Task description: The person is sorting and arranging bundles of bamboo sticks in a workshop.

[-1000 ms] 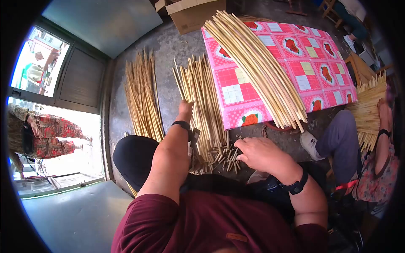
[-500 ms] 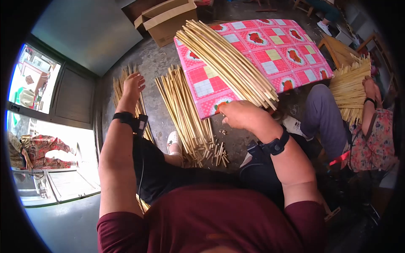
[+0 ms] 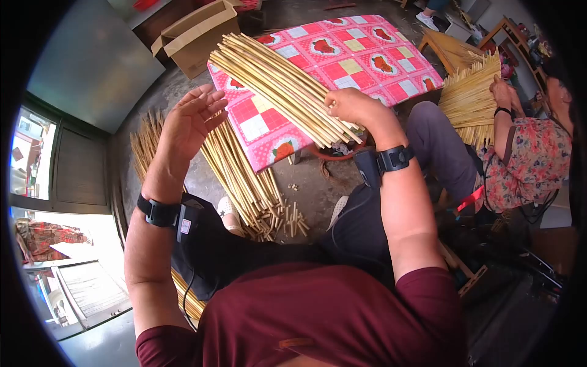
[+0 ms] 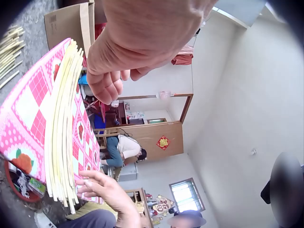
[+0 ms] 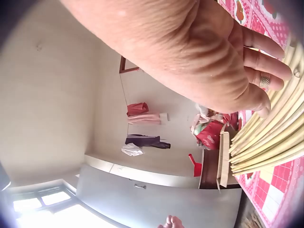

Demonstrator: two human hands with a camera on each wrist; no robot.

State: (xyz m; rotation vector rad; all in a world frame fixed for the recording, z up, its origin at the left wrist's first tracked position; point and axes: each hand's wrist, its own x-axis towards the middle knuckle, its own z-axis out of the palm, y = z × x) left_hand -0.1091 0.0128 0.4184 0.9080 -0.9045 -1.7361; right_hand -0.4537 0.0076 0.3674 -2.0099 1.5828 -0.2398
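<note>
A layer of long pale plant stalks lies slantwise across a low table spread with a pink rose-patterned cloth. Over the near right ends of these stalks is my right hand; in the right wrist view its fingers, one with a ring, reach loosely onto them. My left hand is raised in the air left of the table, empty, with fingers spread and slightly bent. Below it on the floor lies a second bunch of stalks, partly hidden by that hand in the head view.
Brushy stalks lie farther left on the floor. Short cut pieces are scattered near my feet. Behind the table stands an open cardboard box. To the right, a seated person handles a woven fan of stalks.
My left hand has left the floor stalks and risen. My right hand has moved from above the floor to the stalks on the table. The head view has turned to the right.
</note>
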